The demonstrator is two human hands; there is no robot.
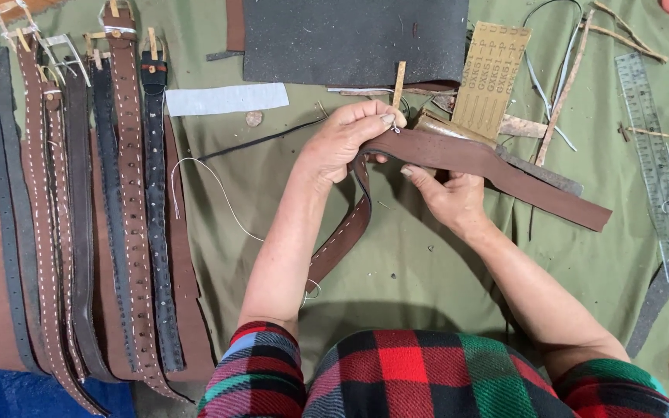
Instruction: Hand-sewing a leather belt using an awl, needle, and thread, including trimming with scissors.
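Green cloth [427, 255] covered the bench, giving a soft base. Finished belts [79, 217] lay in a row at my left, well apart, out of the way. The brown leather strap [458, 159] I held raised over the cloth, its stitched end hanging toward me. Right hand [452, 200] closed under the strap to steady it. Left hand [344, 141] pinched shut on the strap's bend, where white thread [203, 174] trailed loose.

We see one printed card [492, 77]: tan rectangle, rows of cut-out characters, lying tilted on green cloth [427, 263] just right of black sheet [354, 39], top centre. We spot no packages, signs or screens elsewhere.
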